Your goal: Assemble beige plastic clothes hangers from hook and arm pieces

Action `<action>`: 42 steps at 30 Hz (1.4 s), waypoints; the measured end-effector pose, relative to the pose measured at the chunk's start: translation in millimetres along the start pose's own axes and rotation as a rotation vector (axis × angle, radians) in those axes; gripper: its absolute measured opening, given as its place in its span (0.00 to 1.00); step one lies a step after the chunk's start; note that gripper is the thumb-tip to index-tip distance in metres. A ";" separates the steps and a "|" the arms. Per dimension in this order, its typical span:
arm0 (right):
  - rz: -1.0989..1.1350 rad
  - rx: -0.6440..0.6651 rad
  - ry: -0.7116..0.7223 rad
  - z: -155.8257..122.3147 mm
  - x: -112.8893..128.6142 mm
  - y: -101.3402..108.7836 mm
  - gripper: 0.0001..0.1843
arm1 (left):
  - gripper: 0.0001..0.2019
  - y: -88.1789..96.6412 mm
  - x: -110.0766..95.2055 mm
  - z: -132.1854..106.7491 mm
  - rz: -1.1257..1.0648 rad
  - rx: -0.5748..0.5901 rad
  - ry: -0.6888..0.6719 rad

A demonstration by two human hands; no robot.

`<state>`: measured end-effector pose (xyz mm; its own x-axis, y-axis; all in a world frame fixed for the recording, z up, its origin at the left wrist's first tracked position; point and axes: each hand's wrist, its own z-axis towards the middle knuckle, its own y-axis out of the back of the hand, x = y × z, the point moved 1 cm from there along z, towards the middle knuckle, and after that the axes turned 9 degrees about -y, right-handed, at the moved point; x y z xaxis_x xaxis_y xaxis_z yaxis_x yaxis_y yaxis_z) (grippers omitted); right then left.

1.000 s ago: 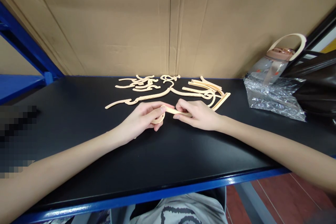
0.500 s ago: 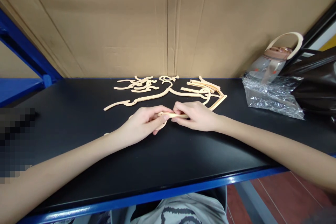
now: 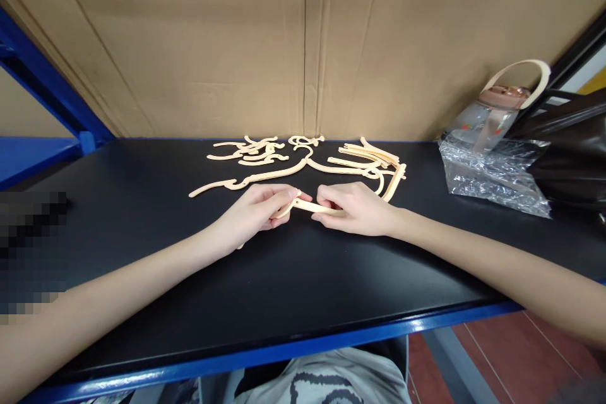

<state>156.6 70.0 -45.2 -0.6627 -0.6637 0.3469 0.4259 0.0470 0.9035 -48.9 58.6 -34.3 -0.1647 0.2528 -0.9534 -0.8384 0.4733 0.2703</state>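
My left hand point(image 3: 258, 211) is closed, pinching a curved cream plastic hanger piece point(image 3: 285, 210). Between thumb and fingers of my right hand point(image 3: 355, 208) is a straight cream hanger arm point(image 3: 310, 206). A small hole shows at its left end, which meets the curved piece; whether the two are joined I cannot tell. Just beyond my hands lies a cream plastic hanger point(image 3: 277, 175) with jointed arms and a hook at the top. Its right side passes behind my right hand, partly hidden. Another cream piece shows only its tip point(image 3: 240, 246) below my left wrist.
Small curved pieces point(image 3: 255, 151) are heaped at the back left, and long straight pieces point(image 3: 369, 153) at the back right. A drinking bottle point(image 3: 492, 113) stands behind a clear plastic bag point(image 3: 492, 173) on the right. Cardboard point(image 3: 189, 44) walls off the black table point(image 3: 284, 303).
My left hand has shifted slightly left and turned the curved piece, whose upper tip now shows above the thumb. The straight arm's holed end has become visible. My right hand has barely moved.
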 end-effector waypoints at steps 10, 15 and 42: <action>-0.027 -0.013 0.022 -1.1 -1.5 -0.8 0.15 | 0.16 4.1 -3.8 0.8 0.028 0.113 0.037; -0.020 -0.029 0.029 -1.3 -0.6 -1.5 0.15 | 0.17 5.6 -3.0 1.2 0.042 0.134 0.063; -0.026 -0.018 0.045 -2.1 -2.3 -2.3 0.14 | 0.24 11.4 -2.4 2.2 0.019 0.189 0.134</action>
<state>158.4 69.9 -48.6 -0.6454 -0.6978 0.3108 0.4198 0.0159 0.9075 -56.9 65.3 -28.6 -0.2574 0.1546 -0.9539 -0.7246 0.6222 0.2964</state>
